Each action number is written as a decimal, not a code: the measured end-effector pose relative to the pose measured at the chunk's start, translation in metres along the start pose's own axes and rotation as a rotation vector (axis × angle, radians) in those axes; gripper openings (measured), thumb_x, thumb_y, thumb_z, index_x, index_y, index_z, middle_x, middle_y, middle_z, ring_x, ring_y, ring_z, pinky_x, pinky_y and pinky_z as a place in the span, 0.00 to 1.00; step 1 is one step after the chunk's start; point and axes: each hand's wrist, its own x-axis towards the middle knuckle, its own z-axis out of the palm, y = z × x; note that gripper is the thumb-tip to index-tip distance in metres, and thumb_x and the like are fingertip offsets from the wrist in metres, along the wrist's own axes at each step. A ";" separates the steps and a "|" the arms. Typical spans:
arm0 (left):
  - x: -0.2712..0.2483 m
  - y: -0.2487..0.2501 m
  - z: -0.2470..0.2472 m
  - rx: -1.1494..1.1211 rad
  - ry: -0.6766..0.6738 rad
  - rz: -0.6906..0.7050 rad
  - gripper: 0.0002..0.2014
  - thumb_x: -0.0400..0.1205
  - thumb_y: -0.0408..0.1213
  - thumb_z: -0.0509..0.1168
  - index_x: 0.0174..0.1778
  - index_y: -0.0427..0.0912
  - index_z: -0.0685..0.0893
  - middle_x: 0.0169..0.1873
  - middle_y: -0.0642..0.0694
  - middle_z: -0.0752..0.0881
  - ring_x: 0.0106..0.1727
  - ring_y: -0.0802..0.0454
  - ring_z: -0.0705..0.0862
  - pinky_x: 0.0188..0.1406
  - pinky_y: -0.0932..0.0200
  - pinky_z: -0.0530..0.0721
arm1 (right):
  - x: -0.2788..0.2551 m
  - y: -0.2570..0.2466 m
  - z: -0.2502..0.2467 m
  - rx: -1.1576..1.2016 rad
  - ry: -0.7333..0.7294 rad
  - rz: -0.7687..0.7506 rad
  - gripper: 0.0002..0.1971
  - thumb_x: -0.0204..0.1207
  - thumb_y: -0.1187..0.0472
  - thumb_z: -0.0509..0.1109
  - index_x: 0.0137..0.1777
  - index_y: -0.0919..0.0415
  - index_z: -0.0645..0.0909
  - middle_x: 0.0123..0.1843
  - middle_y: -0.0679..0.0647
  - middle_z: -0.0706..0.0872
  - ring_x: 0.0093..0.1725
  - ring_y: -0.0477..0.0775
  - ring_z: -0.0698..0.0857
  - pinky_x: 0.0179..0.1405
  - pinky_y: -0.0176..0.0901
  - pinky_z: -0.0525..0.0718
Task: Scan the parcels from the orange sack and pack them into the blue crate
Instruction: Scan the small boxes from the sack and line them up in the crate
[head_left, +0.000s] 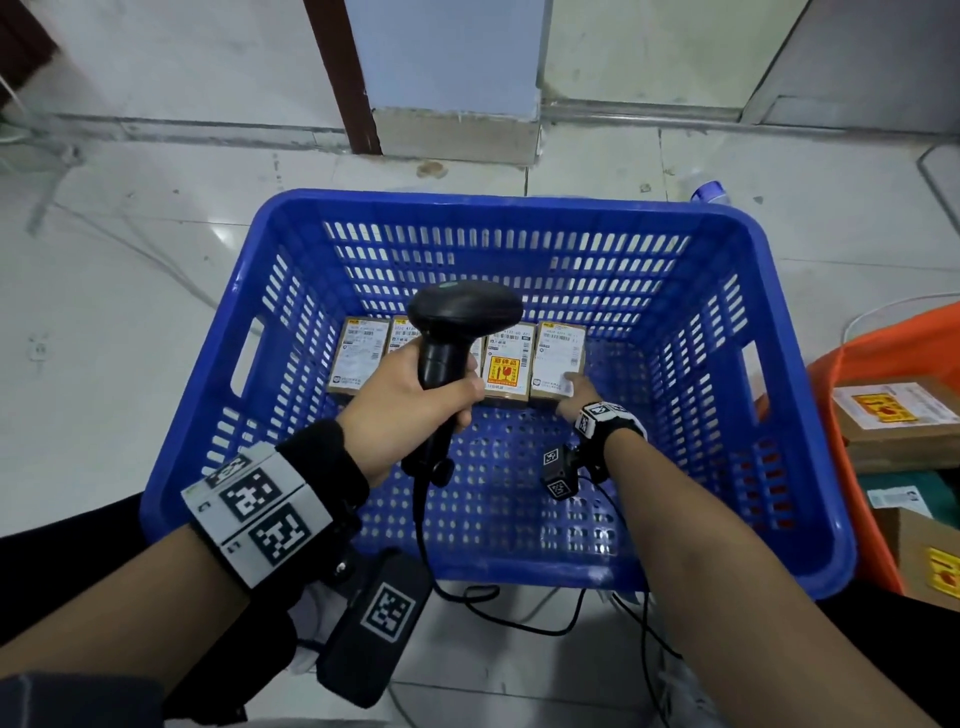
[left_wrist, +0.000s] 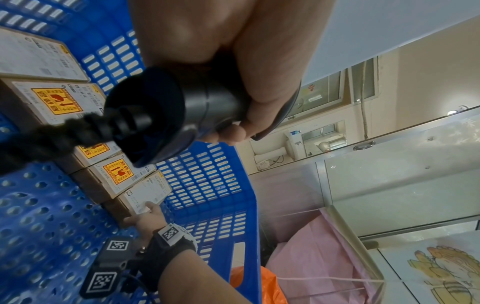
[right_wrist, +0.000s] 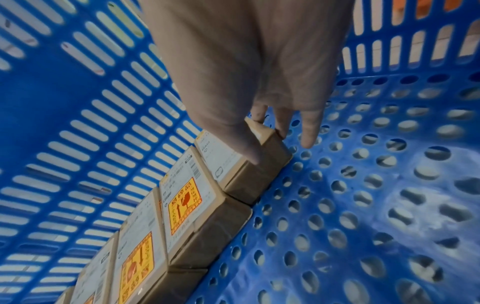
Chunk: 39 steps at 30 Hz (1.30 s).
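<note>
A blue slotted crate (head_left: 467, 200) stands on the floor in front of me. Several brown parcels lie in a row against its far wall, one with a yellow sticker (head_left: 506, 371). My right hand (head_left: 569, 387) reaches into the crate and pinches the rightmost parcel (head_left: 558, 348), thumb on its white label and fingers on its right side; the right wrist view shows this hand (right_wrist: 267, 142) on that parcel (right_wrist: 233, 164). My left hand (head_left: 441, 395) grips a black barcode scanner (head_left: 452, 322) by the handle above the row. The orange sack (head_left: 893, 353) sits at the right.
More parcels (head_left: 893, 410) lie in the sack. The scanner's black cable (head_left: 519, 618) trails over the white tiles in front of the crate. A pillar base (head_left: 452, 135) and a dark door frame (head_left: 343, 78) stand behind it. The crate's near floor (right_wrist: 363, 205) is bare.
</note>
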 end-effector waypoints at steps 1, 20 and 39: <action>0.000 0.001 0.000 -0.004 0.004 0.001 0.05 0.80 0.29 0.68 0.48 0.38 0.79 0.26 0.49 0.81 0.28 0.56 0.80 0.33 0.64 0.80 | -0.004 -0.002 -0.002 -0.010 0.001 0.000 0.31 0.73 0.74 0.67 0.78 0.64 0.69 0.79 0.64 0.70 0.72 0.67 0.75 0.55 0.42 0.76; -0.005 0.025 0.034 -0.022 -0.073 0.091 0.06 0.78 0.27 0.70 0.46 0.39 0.80 0.29 0.47 0.80 0.26 0.57 0.80 0.28 0.66 0.81 | -0.125 -0.041 -0.122 -0.133 0.123 -0.273 0.19 0.77 0.65 0.70 0.67 0.62 0.78 0.62 0.63 0.86 0.52 0.58 0.84 0.53 0.50 0.84; -0.028 0.016 0.104 0.289 -0.340 0.156 0.05 0.81 0.33 0.68 0.47 0.36 0.80 0.28 0.45 0.82 0.29 0.55 0.80 0.35 0.60 0.78 | -0.270 0.235 -0.269 -0.408 0.359 0.430 0.22 0.75 0.53 0.71 0.68 0.58 0.78 0.67 0.63 0.82 0.70 0.63 0.77 0.57 0.43 0.76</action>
